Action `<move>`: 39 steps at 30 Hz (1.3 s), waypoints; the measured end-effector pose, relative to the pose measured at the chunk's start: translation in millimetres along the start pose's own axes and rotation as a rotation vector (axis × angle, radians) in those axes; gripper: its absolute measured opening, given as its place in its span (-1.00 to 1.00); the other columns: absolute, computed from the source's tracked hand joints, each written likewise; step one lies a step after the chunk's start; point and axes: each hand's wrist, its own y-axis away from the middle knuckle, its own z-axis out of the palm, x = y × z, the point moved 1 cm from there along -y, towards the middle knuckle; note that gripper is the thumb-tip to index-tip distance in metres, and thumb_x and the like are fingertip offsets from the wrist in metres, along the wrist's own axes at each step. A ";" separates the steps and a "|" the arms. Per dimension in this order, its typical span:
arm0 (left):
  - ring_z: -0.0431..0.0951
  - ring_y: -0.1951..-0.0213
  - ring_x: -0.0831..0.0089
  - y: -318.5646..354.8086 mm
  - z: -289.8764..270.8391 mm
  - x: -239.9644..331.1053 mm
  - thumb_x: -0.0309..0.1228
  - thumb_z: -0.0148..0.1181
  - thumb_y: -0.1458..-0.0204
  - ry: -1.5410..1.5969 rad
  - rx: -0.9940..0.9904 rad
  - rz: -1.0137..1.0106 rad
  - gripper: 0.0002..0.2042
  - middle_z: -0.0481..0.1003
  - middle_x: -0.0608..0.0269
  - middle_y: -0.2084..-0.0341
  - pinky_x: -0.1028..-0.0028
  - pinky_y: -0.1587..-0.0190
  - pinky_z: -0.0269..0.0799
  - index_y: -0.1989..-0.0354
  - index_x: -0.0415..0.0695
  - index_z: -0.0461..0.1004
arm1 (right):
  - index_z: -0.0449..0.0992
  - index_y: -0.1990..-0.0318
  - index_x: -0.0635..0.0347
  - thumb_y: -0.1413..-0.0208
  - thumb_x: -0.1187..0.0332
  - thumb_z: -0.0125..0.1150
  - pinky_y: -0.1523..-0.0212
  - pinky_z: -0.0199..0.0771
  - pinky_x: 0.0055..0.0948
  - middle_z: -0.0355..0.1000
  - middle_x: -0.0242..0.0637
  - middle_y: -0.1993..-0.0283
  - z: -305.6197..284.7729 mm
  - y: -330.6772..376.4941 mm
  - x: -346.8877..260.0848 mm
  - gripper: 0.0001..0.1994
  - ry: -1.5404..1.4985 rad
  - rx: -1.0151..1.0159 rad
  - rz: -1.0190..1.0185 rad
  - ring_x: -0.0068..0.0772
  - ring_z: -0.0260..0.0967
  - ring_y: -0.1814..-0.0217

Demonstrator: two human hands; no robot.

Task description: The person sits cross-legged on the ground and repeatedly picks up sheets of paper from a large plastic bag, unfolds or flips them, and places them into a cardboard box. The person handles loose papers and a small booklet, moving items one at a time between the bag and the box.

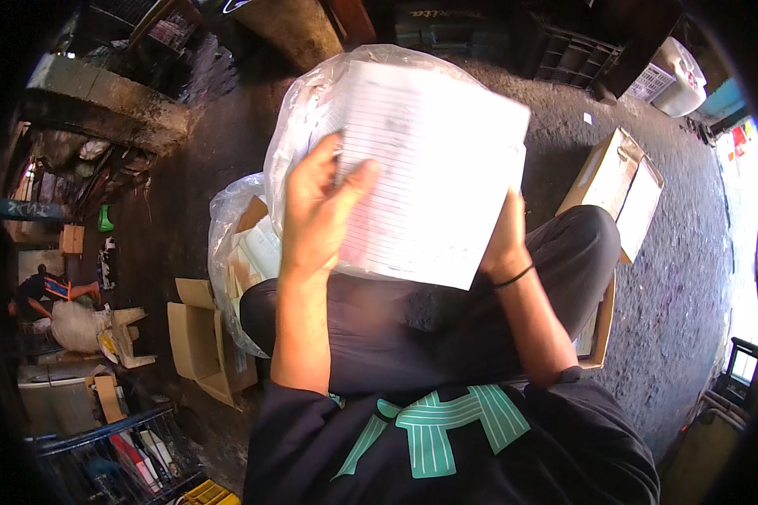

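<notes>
A stack of white lined paper sheets (pixel 434 168) is held up in front of me, tilted, with faint ruled lines on its left part. My left hand (pixel 322 202) grips its left edge, thumb on top and the other fingers behind. At the right edge my right hand (pixel 507 231) is closed on the sheets, its fingers mostly hidden behind them. Beneath and beyond the paper lies a large clear plastic bag (pixel 288 135) with more papers in it. A second clear bag (pixel 227 210) with papers and card pieces sits to the left.
An open cardboard box (pixel 195 337) stands at my left, and another cardboard box (pixel 640 194) lies by my right knee. Black crates (pixel 568 55) are at the back right. Far left, another person (pixel 46 290) bends by a pale sack (pixel 76 326). A metal rack (pixel 101 446) holds items at lower left.
</notes>
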 end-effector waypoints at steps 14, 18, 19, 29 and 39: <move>0.38 -0.30 -0.07 0.5 28.1 -81.2 -0.16 0.50 -0.07 -1.015 -0.007 0.178 -0.26 0.34 -0.13 -0.26 0.09 -0.27 0.42 -0.40 -0.17 0.34 | 0.24 -0.46 0.18 -0.37 -0.42 -0.30 -0.35 0.44 -0.03 0.36 -0.03 -0.36 -17.6 -10.6 25.8 -0.13 -0.218 -0.154 -0.002 -0.07 0.39 -0.33; 0.35 -0.35 -0.02 7.5 36.0 -71.8 -0.07 0.55 0.00 -0.622 -0.324 0.207 -0.18 0.31 -0.10 -0.31 0.12 -0.31 0.38 -0.38 -0.20 0.33 | 0.28 -0.43 0.16 -0.38 -0.41 -0.29 -0.29 0.48 -0.08 0.40 -0.10 -0.27 -14.7 -9.4 32.0 -0.16 -0.078 -0.037 -0.043 -0.13 0.42 -0.27; 0.35 -0.35 -0.01 8.8 39.0 -74.6 -0.05 0.56 0.03 -0.706 -0.300 0.225 -0.16 0.32 -0.08 -0.31 0.13 -0.31 0.38 -0.38 -0.20 0.33 | 0.27 -0.43 0.16 -0.38 -0.41 -0.26 -0.30 0.48 -0.06 0.39 -0.08 -0.29 -15.3 -10.3 34.0 -0.17 -0.087 -0.014 -0.037 -0.11 0.41 -0.28; 0.57 0.13 0.54 1.1 11.5 -78.0 -0.45 0.35 -0.20 -0.401 -0.257 -0.100 -0.76 0.56 0.32 0.04 0.49 0.07 0.49 -0.01 -0.23 0.57 | 0.29 -0.42 0.19 -0.39 -0.35 -0.16 -0.30 0.47 -0.01 0.39 -0.06 -0.31 -28.8 -14.3 33.4 -0.20 -0.110 -0.131 -0.045 -0.06 0.40 -0.31; 0.53 0.22 0.68 -15.2 -52.2 27.2 -0.58 0.20 -0.31 -0.403 0.105 0.289 -0.91 0.60 0.35 0.28 0.66 0.10 0.40 0.08 -0.32 0.54 | 0.38 -0.32 0.33 -0.30 0.05 0.24 -0.15 0.47 -0.32 0.50 -0.16 -0.16 -51.5 -28.3 38.7 -0.39 0.283 0.231 -0.178 -0.26 0.49 -0.15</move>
